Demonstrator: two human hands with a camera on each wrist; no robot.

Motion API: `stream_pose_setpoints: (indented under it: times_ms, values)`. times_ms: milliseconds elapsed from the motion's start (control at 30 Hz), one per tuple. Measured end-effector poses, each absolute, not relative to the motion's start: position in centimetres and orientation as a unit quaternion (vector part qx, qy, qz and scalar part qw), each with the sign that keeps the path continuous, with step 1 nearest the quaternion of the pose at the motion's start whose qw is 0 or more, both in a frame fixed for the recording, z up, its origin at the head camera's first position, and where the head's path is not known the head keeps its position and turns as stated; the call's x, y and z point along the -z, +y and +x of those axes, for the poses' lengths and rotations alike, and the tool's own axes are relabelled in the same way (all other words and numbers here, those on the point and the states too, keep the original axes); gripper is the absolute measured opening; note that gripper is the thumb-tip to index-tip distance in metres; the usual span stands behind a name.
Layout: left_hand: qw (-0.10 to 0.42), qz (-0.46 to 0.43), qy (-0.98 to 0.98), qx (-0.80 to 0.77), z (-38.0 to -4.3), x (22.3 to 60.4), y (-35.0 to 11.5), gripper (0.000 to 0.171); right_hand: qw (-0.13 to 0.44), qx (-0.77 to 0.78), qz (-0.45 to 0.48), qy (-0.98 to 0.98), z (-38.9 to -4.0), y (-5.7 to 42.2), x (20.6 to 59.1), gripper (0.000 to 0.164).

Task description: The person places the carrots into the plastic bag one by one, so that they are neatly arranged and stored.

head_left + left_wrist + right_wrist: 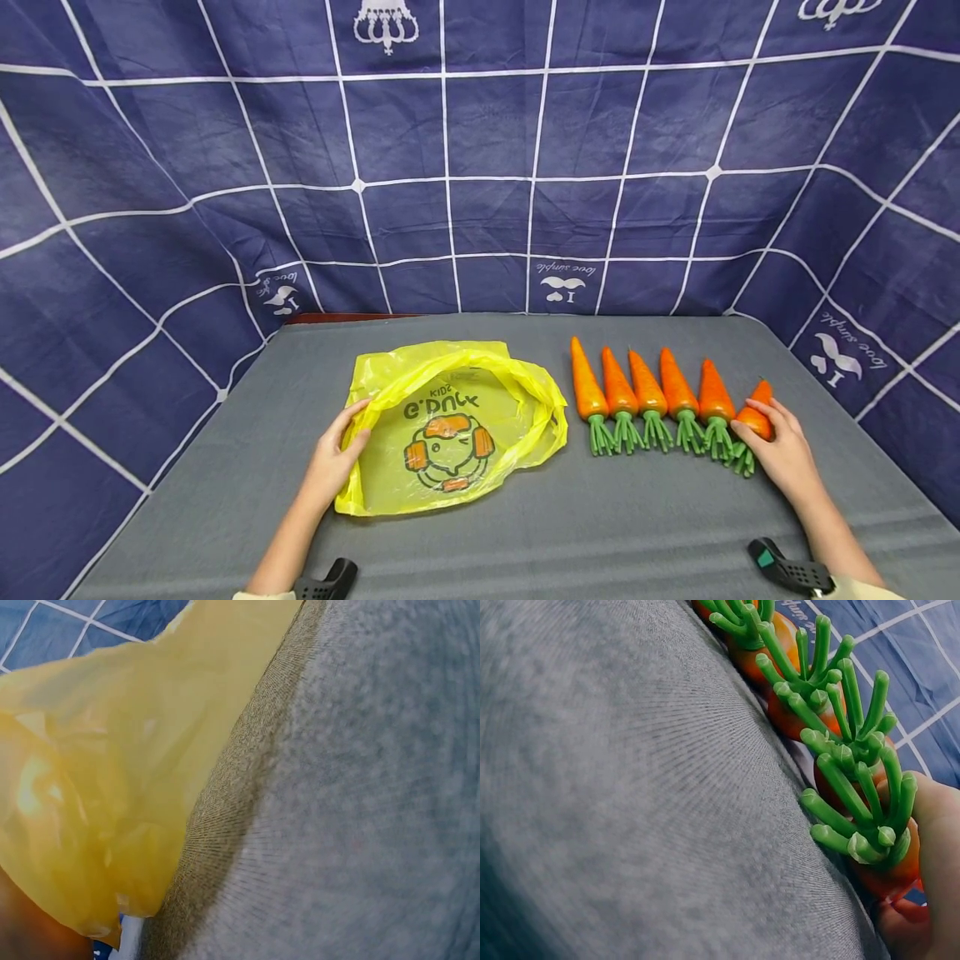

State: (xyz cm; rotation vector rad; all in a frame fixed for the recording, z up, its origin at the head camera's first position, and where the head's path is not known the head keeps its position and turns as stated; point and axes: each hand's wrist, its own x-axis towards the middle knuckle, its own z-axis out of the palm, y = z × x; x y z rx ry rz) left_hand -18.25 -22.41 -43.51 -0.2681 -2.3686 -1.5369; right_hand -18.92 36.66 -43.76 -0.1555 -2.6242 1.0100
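An orange plastic carrot with green rubbery stalks point(753, 421) is laid flat, tilted, apparently touching its neighbour; a crumpled yellow plastic bag point(450, 425) is spread open.

Five toy carrots point(651, 400) are lying in a row near the right part of the gray tabletop point(525, 533), tips pointing toward its far edge. A dark blue cloth point(480, 167) with white grid lines is hanging behind and around the tabletop's edges.
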Motion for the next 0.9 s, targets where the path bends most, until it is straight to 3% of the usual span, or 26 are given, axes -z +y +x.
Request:
stream_pose_setpoints:
  times_ms: [200,633,900]
  values:
    - [0.176,-0.126,-0.809,0.546,-18.47,43.76,-22.51,0.038,0.165,-0.343,-0.055,-0.923,-19.05,36.82,43.52,0.055]
    - [0.161,-0.112,-0.813,0.548,-18.30,43.70,-22.41,0.038,0.198,-0.334,-0.071,-0.919,-18.78,36.59,43.36,0.053]
    - [0.178,-0.122,-0.813,0.541,-18.50,43.72,-22.45,0.037,0.202,-0.335,-0.083,-0.916,-18.82,36.63,43.29,0.055]
